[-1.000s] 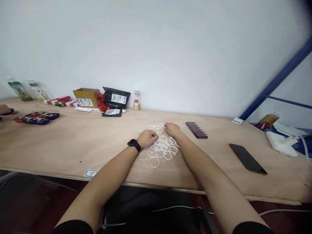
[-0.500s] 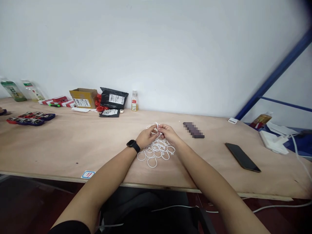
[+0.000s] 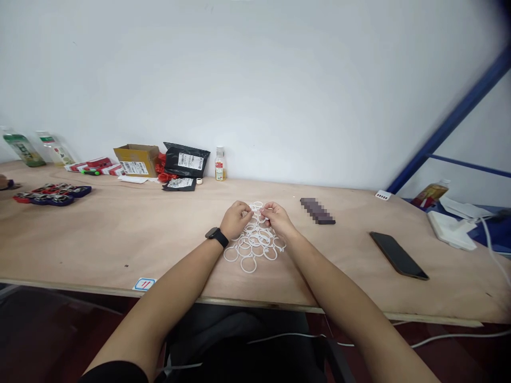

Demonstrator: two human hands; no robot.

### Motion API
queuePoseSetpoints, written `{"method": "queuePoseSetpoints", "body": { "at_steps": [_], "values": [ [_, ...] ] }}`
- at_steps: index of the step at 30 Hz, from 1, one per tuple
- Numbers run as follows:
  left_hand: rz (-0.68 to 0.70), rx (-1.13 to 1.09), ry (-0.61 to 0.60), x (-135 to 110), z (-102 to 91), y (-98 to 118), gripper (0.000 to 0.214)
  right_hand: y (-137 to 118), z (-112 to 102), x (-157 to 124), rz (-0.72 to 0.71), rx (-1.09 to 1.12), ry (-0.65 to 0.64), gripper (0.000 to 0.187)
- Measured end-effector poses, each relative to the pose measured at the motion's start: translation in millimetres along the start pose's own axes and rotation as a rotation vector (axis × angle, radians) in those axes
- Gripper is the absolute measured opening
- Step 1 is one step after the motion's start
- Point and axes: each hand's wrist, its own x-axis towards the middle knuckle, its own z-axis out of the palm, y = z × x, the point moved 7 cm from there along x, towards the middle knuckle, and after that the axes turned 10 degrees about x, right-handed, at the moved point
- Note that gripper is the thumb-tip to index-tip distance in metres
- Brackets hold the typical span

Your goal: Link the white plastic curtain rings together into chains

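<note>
A pile of several white plastic rings point(image 3: 255, 246) lies on the wooden table point(image 3: 120, 234) in front of me. My left hand point(image 3: 236, 218), with a black watch on its wrist, and my right hand point(image 3: 276, 218) sit at the far edge of the pile, close together. Both have their fingers pinched on a white ring point(image 3: 256, 213) held between them just above the pile. The fingertips themselves are small and partly hidden.
A black phone point(image 3: 398, 255) lies to the right, a dark blurred object point(image 3: 318, 210) behind the hands. At the back stand a cardboard box point(image 3: 138, 159), black bags point(image 3: 186, 159) and a small bottle point(image 3: 219, 164). Coloured items point(image 3: 51, 193) lie far left; white boxes point(image 3: 451, 230) far right.
My hands lifted off the pile and came together, pinching one ring between them; they now sit slightly lower over the pile. The view shifted a little to the right.
</note>
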Motion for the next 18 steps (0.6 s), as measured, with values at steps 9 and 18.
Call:
{"method": "queuePoseSetpoints", "body": {
  "at_steps": [9,18],
  "values": [
    [-0.271,-0.288,0.127,3,-3.2,-28,0.025,-19,-35,12,-0.179,0.108,0.164,0.047],
    [-0.215,-0.280,0.128,3,-6.0,-23,0.029,-13,-37,11,-0.108,0.200,0.170,0.032]
  ]
}}
